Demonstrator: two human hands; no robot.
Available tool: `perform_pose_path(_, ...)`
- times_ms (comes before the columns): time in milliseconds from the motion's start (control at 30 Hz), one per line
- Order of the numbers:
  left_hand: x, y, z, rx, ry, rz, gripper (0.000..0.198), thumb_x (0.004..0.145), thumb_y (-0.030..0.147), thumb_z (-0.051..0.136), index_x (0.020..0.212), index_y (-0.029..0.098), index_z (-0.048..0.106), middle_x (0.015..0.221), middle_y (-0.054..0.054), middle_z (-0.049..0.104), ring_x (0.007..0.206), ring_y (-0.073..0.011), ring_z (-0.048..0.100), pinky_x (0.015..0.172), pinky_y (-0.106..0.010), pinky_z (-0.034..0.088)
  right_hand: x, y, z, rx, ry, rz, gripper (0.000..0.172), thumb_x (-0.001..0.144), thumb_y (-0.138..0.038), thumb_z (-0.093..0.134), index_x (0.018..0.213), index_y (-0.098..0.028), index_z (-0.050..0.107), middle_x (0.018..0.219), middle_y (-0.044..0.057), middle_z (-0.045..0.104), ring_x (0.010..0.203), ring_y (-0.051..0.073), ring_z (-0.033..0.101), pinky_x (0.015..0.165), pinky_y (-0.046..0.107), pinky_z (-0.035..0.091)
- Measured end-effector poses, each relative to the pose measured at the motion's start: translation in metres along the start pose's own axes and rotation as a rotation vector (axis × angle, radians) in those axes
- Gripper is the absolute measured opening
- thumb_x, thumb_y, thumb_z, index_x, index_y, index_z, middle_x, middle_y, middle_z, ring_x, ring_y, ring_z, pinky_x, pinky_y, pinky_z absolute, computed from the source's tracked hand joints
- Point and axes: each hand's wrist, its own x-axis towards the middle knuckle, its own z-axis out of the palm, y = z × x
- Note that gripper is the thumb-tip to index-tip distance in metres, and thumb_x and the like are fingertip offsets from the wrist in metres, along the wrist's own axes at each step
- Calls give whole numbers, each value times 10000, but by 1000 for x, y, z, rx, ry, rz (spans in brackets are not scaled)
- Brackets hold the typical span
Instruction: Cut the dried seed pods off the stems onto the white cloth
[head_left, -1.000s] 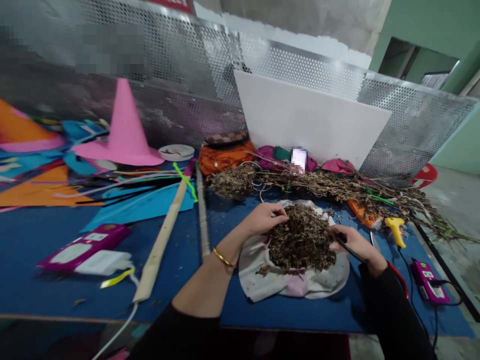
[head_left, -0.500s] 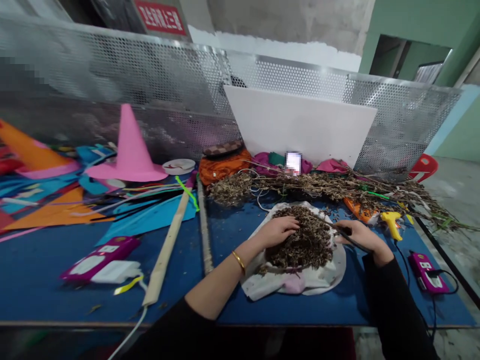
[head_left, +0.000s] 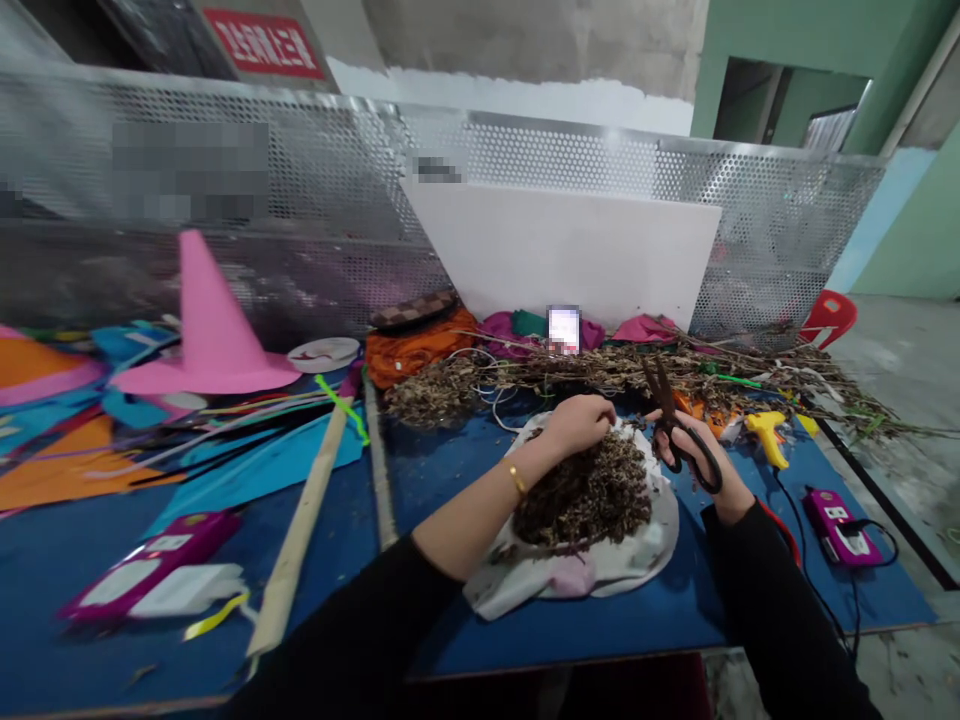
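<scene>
A heap of dried brown plant bits (head_left: pixel 592 490) lies on a white cloth hat (head_left: pixel 637 565), whose brim spreads on the table. Over the heap's far edge is my left hand (head_left: pixel 581 425), fingers curled inward; whatever they pinch, if anything, is hidden. To the right of the heap, my right hand (head_left: pixel 694 450) grips black-handled scissors (head_left: pixel 664 400). Their dark blades point upward, slightly apart, and touch nothing that I can see.
Dried branches (head_left: pixel 630 365) stretch along the back below a white board (head_left: pixel 577 250). Rightward are a yellow glue gun (head_left: pixel 769 435) and a purple power strip (head_left: pixel 844 527). Leftward lie a wooden stick (head_left: pixel 304 525), another power strip (head_left: pixel 154 560) and a pink pointed hat (head_left: pixel 206 330).
My right hand has turned the scissors from lying across the heap's right edge to upright and away from it. My left hand has lifted toward the far edge, its fingers curling. The view has shifted right.
</scene>
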Motion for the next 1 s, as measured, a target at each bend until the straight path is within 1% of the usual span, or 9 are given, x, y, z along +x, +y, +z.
perform_pose_path(167,54,13,36,71,-115,77,367,748,277,542,1095,205,635,1034,-96,650,913,-224,609,779,-286,446,2,4,-6,64,109,-55,500,766,-568,549,1101,-197,537,691,-17,456,527,106,419,502,255,360)
perform_pose_path(367,78,18,63,95,-159,102,348,747,196,540,1080,159,630,952,-125,644,862,-231,624,764,-300,450,1,2,-6,52,152,-67,350,804,-513,531,993,-220,565,666,-15,428,541,116,395,518,263,356)
perform_pose_path(500,69,19,49,78,-126,110,299,794,167,462,1035,159,639,955,-125,652,887,-230,612,785,-303,440,-1,0,-4,93,139,-71,365,803,-497,536,1045,-224,563,683,-15,416,559,120,399,527,264,359)
perform_pose_path(633,27,5,10,1,-50,127,252,794,178,467,965,201,649,966,-71,667,892,-196,599,768,-266,422,-2,2,-6,172,132,-59,403,819,-486,510,1108,-209,556,741,-2,437,582,112,407,535,252,360)
perform_pose_path(667,14,0,0,-30,-68,134,228,781,185,488,926,213,660,928,-52,676,858,-188,603,746,-257,419,-2,4,-6,194,135,-55,414,821,-494,500,1112,-205,555,751,0,438,583,109,405,537,249,361)
perform_pose_path(767,-19,-15,-25,-67,-258,115,121,689,259,624,788,235,689,796,-10,686,740,-174,607,670,-236,411,-1,8,-8,247,120,-16,456,809,-530,482,1112,-196,552,755,2,426,587,107,396,540,245,364)
perform_pose_path(800,-23,-17,-29,-97,-246,121,142,687,284,635,809,240,695,826,-8,692,765,-174,611,679,-232,411,0,8,-8,250,110,6,467,804,-540,475,1110,-195,550,751,2,421,588,110,391,542,246,366)
perform_pose_path(900,-15,-7,-21,-159,-87,92,220,802,294,510,913,229,688,935,-21,699,868,-172,615,736,-232,416,1,10,-9,236,93,45,499,792,-569,449,1111,-198,545,740,3,409,582,117,377,536,254,365)
perform_pose_path(1000,16,19,6,-83,-104,107,245,810,280,497,962,217,679,1003,-52,689,926,-200,611,775,-263,431,1,9,-11,205,114,34,521,792,-590,416,1126,-208,535,734,2,400,573,123,376,534,261,371)
